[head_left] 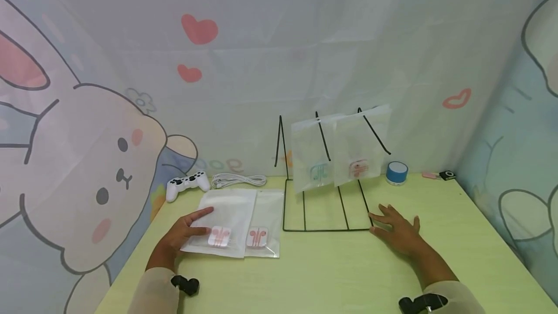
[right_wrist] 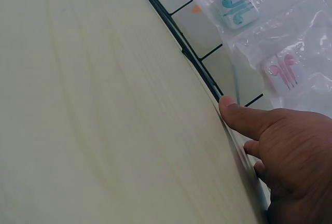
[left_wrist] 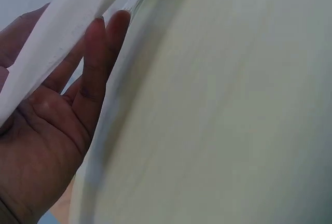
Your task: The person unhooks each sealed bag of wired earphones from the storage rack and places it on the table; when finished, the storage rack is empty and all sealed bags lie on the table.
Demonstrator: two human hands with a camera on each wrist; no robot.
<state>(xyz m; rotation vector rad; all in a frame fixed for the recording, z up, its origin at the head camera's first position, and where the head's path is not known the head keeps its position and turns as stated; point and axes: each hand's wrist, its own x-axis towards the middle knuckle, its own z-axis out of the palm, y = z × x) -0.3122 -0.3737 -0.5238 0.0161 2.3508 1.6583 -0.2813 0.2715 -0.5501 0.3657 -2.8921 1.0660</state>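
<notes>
My left hand (head_left: 179,234) holds a frosted plastic bag (head_left: 231,207) of pink earphones by its left side, thumb on top. In the left wrist view, the bag's white edge (left_wrist: 62,42) passes between thumb and fingers. Partly under that bag lies a second bag (head_left: 270,207) with red earphones. At the front right corner of a black wire rack (head_left: 324,230) is my right hand (head_left: 398,234), fingers spread, thumb tip right at the bar. Two bags hang on the rack's hooks: one with teal earphones (head_left: 319,172), one with reddish earphones (head_left: 359,168).
A white game controller (head_left: 187,184) and a coiled white cable (head_left: 239,180) lie at the table's back left. Right of the rack stands a blue and white round container (head_left: 396,172). Small pink (head_left: 430,175) and black (head_left: 447,175) items lie farther right. The leftmost hook (head_left: 281,134) is bare.
</notes>
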